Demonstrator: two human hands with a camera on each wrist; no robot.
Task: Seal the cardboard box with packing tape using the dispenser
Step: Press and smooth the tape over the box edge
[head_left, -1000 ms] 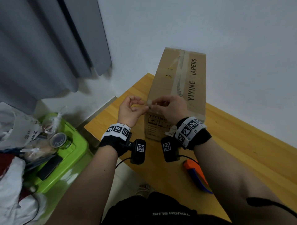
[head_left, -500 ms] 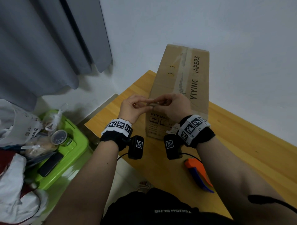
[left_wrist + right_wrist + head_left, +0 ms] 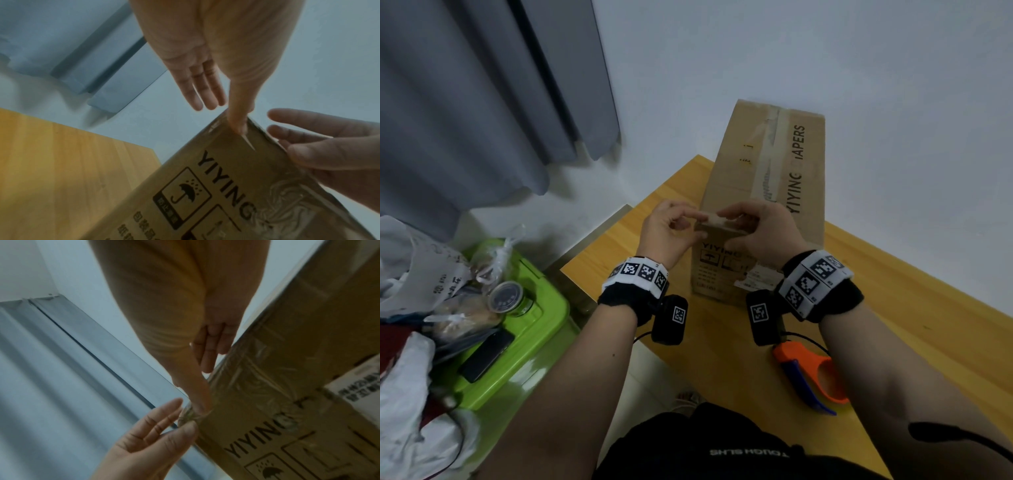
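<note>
A tall cardboard box (image 3: 729, 171) printed YIYING stands on the wooden table (image 3: 893, 329), with old clear tape (image 3: 768, 161) running down its top. Both hands meet at its near top edge. My left hand (image 3: 700, 225) pinches a crumpled clear tape end (image 3: 188, 414) between thumb and forefinger at the box's corner (image 3: 298, 369). My right hand (image 3: 729, 229) arches over the edge, and its thumb (image 3: 200, 405) presses that tape against the front face (image 3: 236, 186). The orange and blue tape dispenser (image 3: 808, 371) lies on the table beside my right forearm, with no hand on it.
A green bin (image 3: 544, 311) stands on the floor left of the table, topped with a jar (image 3: 505, 296), bags and a dark phone (image 3: 486, 356). Grey curtains (image 3: 482, 102) hang at the left. The white wall is close behind the box.
Both hands moved forward from just in front of the box onto its near top edge, carrying the small tape piece to the cardboard. The dispenser has stayed on the table.
</note>
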